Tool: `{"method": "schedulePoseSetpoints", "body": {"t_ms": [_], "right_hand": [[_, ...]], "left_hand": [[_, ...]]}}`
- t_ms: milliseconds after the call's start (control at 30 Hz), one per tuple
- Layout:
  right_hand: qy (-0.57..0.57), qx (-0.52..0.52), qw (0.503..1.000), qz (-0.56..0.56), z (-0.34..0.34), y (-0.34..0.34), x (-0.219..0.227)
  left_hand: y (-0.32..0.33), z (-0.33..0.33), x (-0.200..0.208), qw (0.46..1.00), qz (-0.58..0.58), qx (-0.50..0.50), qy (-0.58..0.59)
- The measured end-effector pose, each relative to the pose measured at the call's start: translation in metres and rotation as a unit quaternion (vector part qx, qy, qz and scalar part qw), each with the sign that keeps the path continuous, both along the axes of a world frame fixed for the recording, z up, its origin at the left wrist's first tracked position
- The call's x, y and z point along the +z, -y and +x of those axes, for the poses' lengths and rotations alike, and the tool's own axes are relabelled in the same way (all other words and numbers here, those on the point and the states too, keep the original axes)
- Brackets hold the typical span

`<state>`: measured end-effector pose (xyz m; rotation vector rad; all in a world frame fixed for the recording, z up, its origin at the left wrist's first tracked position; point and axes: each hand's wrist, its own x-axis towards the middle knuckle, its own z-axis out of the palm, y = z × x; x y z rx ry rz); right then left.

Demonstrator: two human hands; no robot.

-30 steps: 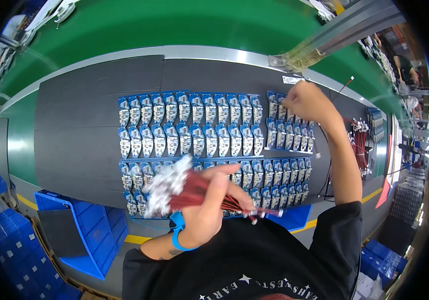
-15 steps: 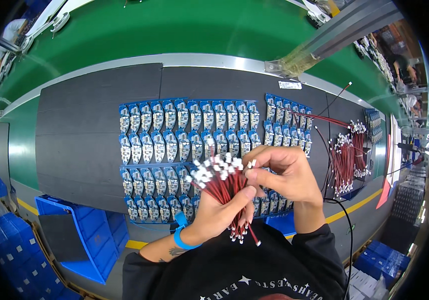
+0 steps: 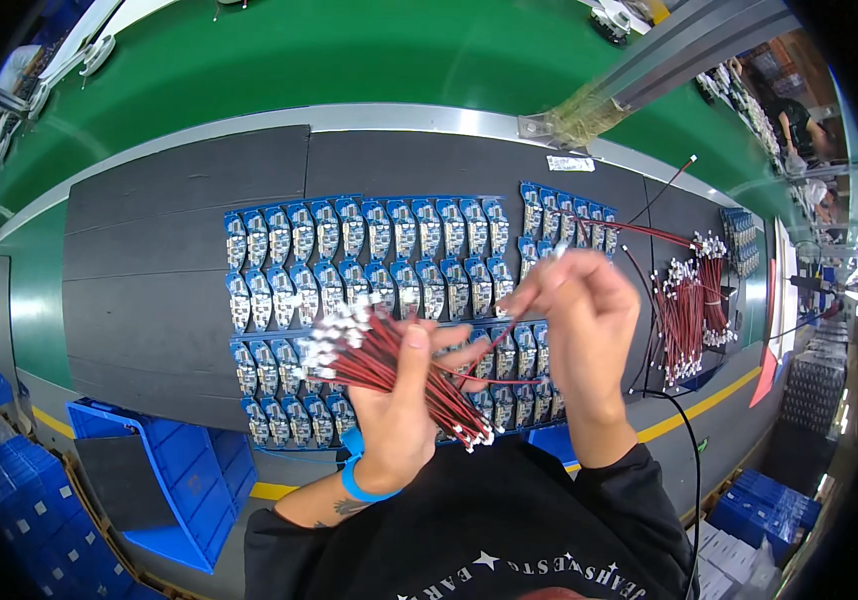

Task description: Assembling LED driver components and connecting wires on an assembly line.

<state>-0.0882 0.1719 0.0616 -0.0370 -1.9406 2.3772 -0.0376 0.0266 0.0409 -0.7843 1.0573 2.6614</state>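
Observation:
My left hand (image 3: 399, 425) is closed around a bundle of thin red-and-black wire cables (image 3: 379, 362) with white plug connectors at both ends. Its thumb lies across the bundle, and the bundle points to the upper left. To the right, my right hand (image 3: 586, 330), slightly blurred, pinches a single cable near a white connector (image 3: 561, 250). That cable's red wire (image 3: 497, 350) runs down toward the bundle. Beneath both hands lie rows of small blue circuit boards (image 3: 379, 232) carrying pale components, partly hidden by the hands and bundle.
A pile of similar red cables (image 3: 679, 320) lies at the right of the dark mat (image 3: 149, 250). More blue boards (image 3: 739, 240) stand beyond it. A metal post (image 3: 649, 70) rises at the far edge. Blue crates (image 3: 189, 480) sit at lower left, and a black cord (image 3: 694, 450) hangs at right.
My right hand has moved up and right, drawing one cable away from the bundle. My left hand has shifted slightly left, and the bundle has tilted further left.

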Motion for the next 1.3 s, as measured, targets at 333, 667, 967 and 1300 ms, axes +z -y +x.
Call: {"method": "schedulePoseSetpoints", "body": {"t_ms": [333, 667, 967, 1300], "right_hand": [[-0.137, 0.037, 0.878, 0.457, -0.068, -0.037, 0.005], [-0.133, 0.155, 0.676, 0.708, -0.094, -0.07, -0.023], [-0.155, 0.182, 0.61, 0.755, -0.102, -0.069, -0.028], [-0.186, 0.183, 0.589, 0.765, -0.103, -0.067, -0.024]], "left_hand": [[0.01, 0.005, -0.009, 1.0, -0.003, 0.003, 0.018], [0.01, 0.005, -0.011, 0.999, 0.008, -0.039, 0.005], [0.01, 0.004, -0.012, 0.999, 0.013, -0.045, 0.005], [0.012, 0.004, -0.014, 0.998, 0.022, -0.05, 0.009]]}}
